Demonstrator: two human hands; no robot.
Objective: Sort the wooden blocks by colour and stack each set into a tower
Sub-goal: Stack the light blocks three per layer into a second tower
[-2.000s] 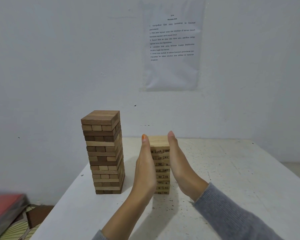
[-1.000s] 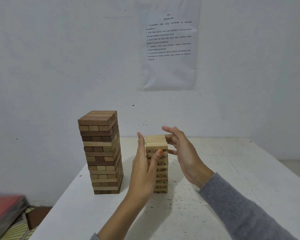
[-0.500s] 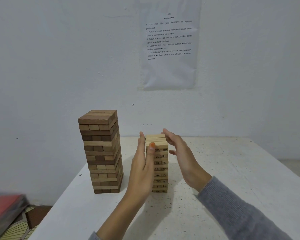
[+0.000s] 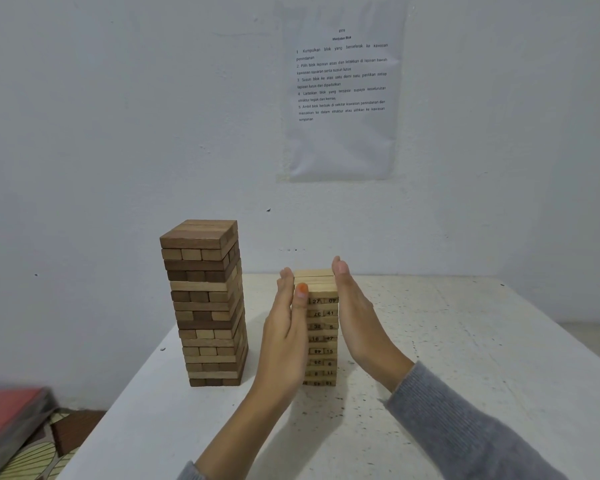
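Observation:
Two block towers stand on the white table (image 4: pixel 465 341). The taller brown tower (image 4: pixel 205 303), of darker and mid-brown blocks, is on the left. To its right stands a shorter pale tower (image 4: pixel 321 327) whose block ends carry printed numbers. My left hand (image 4: pixel 284 337) lies flat against the pale tower's left side, its thumb across the front face near the top. My right hand (image 4: pixel 357 320) presses flat against the tower's right side with straight fingers. Both palms hide the tower's side faces.
A printed instruction sheet (image 4: pixel 340 88) hangs on the white wall behind the table. At the lower left, off the table, lie a blurred red object (image 4: pixel 7 410) and a striped surface (image 4: pixel 32 459). The table's left edge runs close to the brown tower.
My right hand, earlier lifted with spread fingers near the pale tower's top, has come back flat against its right side. My left hand stays on the left side.

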